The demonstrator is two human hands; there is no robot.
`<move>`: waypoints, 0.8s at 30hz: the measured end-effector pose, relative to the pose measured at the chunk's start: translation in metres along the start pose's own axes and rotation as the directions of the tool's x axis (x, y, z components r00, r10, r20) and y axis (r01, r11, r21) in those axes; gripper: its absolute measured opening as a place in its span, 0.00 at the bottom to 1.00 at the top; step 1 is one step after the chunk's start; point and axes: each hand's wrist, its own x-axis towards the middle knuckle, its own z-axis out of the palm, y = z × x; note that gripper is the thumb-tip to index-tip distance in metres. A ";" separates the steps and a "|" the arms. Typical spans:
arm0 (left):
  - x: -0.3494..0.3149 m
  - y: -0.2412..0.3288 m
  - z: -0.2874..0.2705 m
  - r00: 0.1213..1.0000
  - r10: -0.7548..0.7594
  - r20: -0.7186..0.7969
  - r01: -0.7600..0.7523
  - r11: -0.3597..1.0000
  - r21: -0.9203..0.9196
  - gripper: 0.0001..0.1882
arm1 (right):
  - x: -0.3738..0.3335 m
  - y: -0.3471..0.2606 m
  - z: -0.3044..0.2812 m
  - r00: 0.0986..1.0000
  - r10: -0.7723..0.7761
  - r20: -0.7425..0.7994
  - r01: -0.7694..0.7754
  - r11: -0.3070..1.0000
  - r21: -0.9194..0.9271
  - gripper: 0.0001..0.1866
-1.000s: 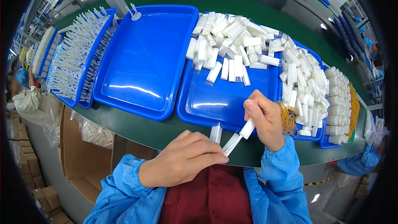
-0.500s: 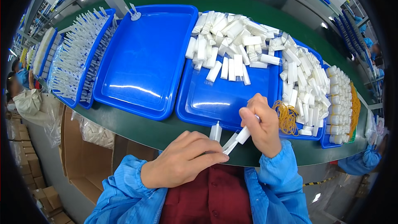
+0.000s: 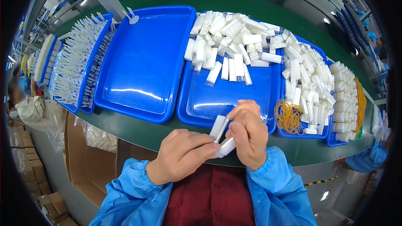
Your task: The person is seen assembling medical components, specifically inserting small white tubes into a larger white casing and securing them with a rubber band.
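Observation:
My left hand (image 3: 180, 155) and my right hand (image 3: 248, 134) meet over the near edge of the green belt (image 3: 138, 136). Together they grip a few small white tubes (image 3: 222, 136): one stands upright between the hands, another pokes out below my right thumb. Both hands are closed on the tubes. Just beyond them lies a blue tray (image 3: 197, 109) with a heap of white tubes (image 3: 228, 42) at its far end. A bunch of yellow rubber bands (image 3: 289, 117) lies to the right of my right hand.
An empty blue tray (image 3: 142, 62) sits left of centre. Further left, trays of thin white parts (image 3: 77, 67). On the right, another blue tray piled with white tubes (image 3: 312, 79) and rows of white caps (image 3: 345, 100). Cardboard boxes (image 3: 90, 171) stand under the belt. A person (image 3: 25, 104) works at far left.
My right hand has come down and in toward my left hand. The tubes that stuck out between the hands are now gathered tightly together.

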 end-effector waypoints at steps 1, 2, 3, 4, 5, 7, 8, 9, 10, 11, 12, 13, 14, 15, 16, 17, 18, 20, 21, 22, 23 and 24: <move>-0.001 -0.001 0.001 0.999 -0.039 -0.032 0.040 0.999 0.011 0.18 | 0.004 0.004 0.001 1.000 0.004 0.015 -0.004 1.000 0.024 0.06; -0.002 -0.003 0.001 0.995 -0.078 -0.063 0.080 0.997 0.020 0.18 | 0.012 0.008 0.003 0.999 0.036 0.007 -0.036 0.999 -0.012 0.04; -0.005 -0.004 0.003 0.988 -0.120 -0.096 0.124 0.992 0.029 0.18 | 0.023 0.016 0.007 0.998 0.070 0.000 -0.070 0.996 -0.047 0.04; -0.006 -0.004 0.002 0.980 -0.154 -0.126 0.160 0.986 0.036 0.19 | 0.034 0.023 0.010 0.995 0.101 -0.015 -0.102 0.991 -0.081 0.06; -0.006 -0.003 0.001 0.970 -0.203 -0.136 0.212 0.976 0.051 0.18 | 0.044 0.033 0.012 0.999 -0.008 0.040 0.020 0.948 -0.317 0.10; -0.008 -0.005 0.000 0.957 -0.234 -0.171 0.248 0.967 0.062 0.18 | 0.055 0.050 0.019 0.960 -0.213 0.180 0.279 0.714 -0.642 0.16; -0.008 -0.005 -0.002 0.950 -0.249 -0.188 0.265 0.962 0.067 0.18 | 0.054 0.049 0.021 0.954 -0.195 0.227 0.298 0.666 -0.684 0.14; -0.009 -0.006 -0.003 0.949 -0.256 -0.186 0.274 0.959 0.079 0.18 | 0.052 0.047 0.024 0.945 -0.169 0.280 0.323 0.616 -0.719 0.13; -0.011 -0.007 -0.005 0.943 -0.274 -0.188 0.290 0.955 0.060 0.19 | 0.050 0.044 0.027 0.933 -0.140 0.330 0.350 0.563 -0.749 0.11; -0.013 -0.010 -0.006 0.937 -0.292 -0.190 0.305 0.951 0.041 0.19 | 0.048 0.036 0.025 0.919 -0.115 0.377 0.374 0.555 -0.743 0.08; -0.016 -0.010 -0.005 0.926 -0.321 -0.197 0.331 0.944 0.019 0.19 | 0.045 0.029 0.022 0.909 -0.075 0.409 0.381 0.545 -0.747 0.07; -0.017 -0.010 -0.006 0.929 -0.324 -0.179 0.331 0.944 0.006 0.18 | 0.043 0.023 0.019 0.897 -0.034 0.441 0.389 0.536 -0.749 0.07; -0.017 -0.010 -0.007 0.931 -0.328 -0.161 0.331 0.944 -0.007 0.18 | 0.041 0.021 0.017 0.882 0.006 0.470 0.397 0.527 -0.752 0.06; -0.016 -0.009 -0.008 0.935 -0.326 -0.140 0.326 0.945 -0.024 0.17 | 0.040 0.022 0.014 0.883 0.014 0.468 0.394 0.519 -0.759 0.07; -0.015 -0.009 -0.008 0.944 -0.305 -0.121 0.307 0.952 -0.004 0.17 | 0.040 0.023 0.011 0.884 0.021 0.466 0.391 0.511 -0.765 0.07; -0.014 -0.008 -0.008 0.953 -0.284 -0.102 0.287 0.958 0.015 0.17 | 0.040 0.025 0.007 0.885 0.028 0.464 0.389 0.503 -0.772 0.07; -0.012 -0.007 -0.010 0.961 -0.264 -0.086 0.268 0.963 0.039 0.17 | 0.040 0.028 0.003 0.931 -0.001 0.365 0.289 0.612 -0.736 0.08; -0.009 -0.005 -0.013 0.976 -0.215 -0.033 0.217 0.974 0.058 0.18 | 0.039 0.038 -0.005 0.989 -0.014 0.148 0.100 0.800 -0.591 0.11; -0.009 -0.005 -0.013 0.981 -0.193 -0.006 0.193 0.979 0.063 0.18 | 0.035 0.039 -0.008 0.984 0.166 0.069 -0.130 0.924 -0.361 0.14; -0.007 -0.004 -0.012 0.987 -0.158 0.012 0.158 0.986 0.058 0.17 | 0.033 0.038 -0.011 0.941 0.338 -0.012 -0.338 0.938 -0.084 0.18; -0.005 -0.003 -0.009 0.992 -0.123 0.030 0.122 0.991 0.053 0.17 | 0.032 0.032 -0.016 0.871 0.490 -0.030 -0.478 0.861 0.173 0.20; -0.003 -0.002 -0.007 0.995 -0.085 0.053 0.082 0.995 0.049 0.16 | 0.032 0.024 -0.019 0.778 0.629 -0.008 -0.567 0.707 0.423 0.23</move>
